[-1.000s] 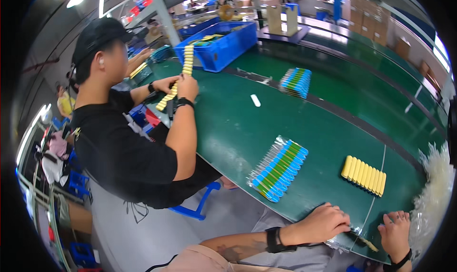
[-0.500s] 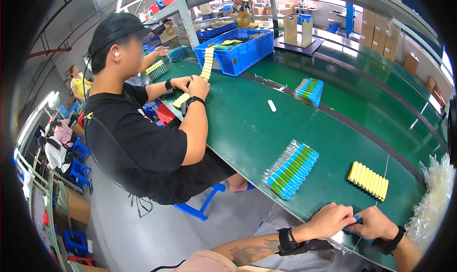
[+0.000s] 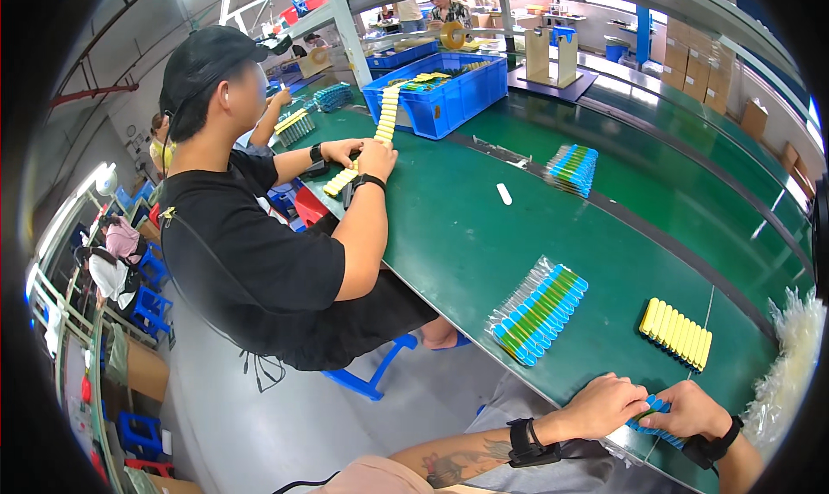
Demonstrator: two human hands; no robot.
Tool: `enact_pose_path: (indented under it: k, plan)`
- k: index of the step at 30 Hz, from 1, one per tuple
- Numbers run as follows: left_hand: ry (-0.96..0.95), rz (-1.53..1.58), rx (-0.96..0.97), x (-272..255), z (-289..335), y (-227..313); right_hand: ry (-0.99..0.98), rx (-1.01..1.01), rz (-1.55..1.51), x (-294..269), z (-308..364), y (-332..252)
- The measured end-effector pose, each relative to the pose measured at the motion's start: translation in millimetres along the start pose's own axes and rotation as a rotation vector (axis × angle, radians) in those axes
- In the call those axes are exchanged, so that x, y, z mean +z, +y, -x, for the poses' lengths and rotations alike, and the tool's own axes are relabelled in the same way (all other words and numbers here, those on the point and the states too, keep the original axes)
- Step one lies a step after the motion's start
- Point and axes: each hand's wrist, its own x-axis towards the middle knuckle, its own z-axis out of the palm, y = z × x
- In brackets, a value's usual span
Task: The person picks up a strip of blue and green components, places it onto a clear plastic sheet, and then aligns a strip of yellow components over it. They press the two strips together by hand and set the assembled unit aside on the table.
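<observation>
At the table's near edge, a row of blue-and-green nail files (image 3: 662, 408) lies between my hands, partly covered by them. My left hand (image 3: 603, 406) is closed on its left end, fingertips pinched against it. From the other side my right hand (image 3: 693, 410) grips the same row with curled fingers. Just beyond the right hand sits a row of yellow nail files (image 3: 676, 333) with dark undersides. Further left, blue-and-green nail files in clear sleeves (image 3: 541, 314) form a slanted row, the empty sleeve ends sticking out to the left.
Clear plastic sleeves (image 3: 787, 356) are heaped at the table's right end. A small white rounded strip (image 3: 504, 193) and another sleeved stack (image 3: 573, 169) lie farther off. A co-worker in black (image 3: 250, 243) sits at left, handling a yellow strip. A blue crate (image 3: 466, 105) stands behind.
The view has shifted slightly, so most things sit a little farther right. More of the blue-and-green row shows between my hands, which keep hold of it.
</observation>
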Motion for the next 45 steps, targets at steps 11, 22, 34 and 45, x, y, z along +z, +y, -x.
enact_pose_path:
  k: [11, 22, 34, 45]
  plan:
    - [0.022, -0.032, 0.011, 1, 1, 2, -0.081, 0.088, -0.017, 1, 2, 22]
    - [-0.015, -0.064, 0.004, 2, 2, 1, -0.101, 0.080, 0.081, -5, 19, 31]
    - [-0.025, -0.082, -0.018, 0, 0, 6, 0.022, 0.157, -0.055, 4, 36, 62]
    - [0.016, -0.161, 0.032, 5, 0, 1, 0.159, 0.161, 0.006, 18, 42, 66]
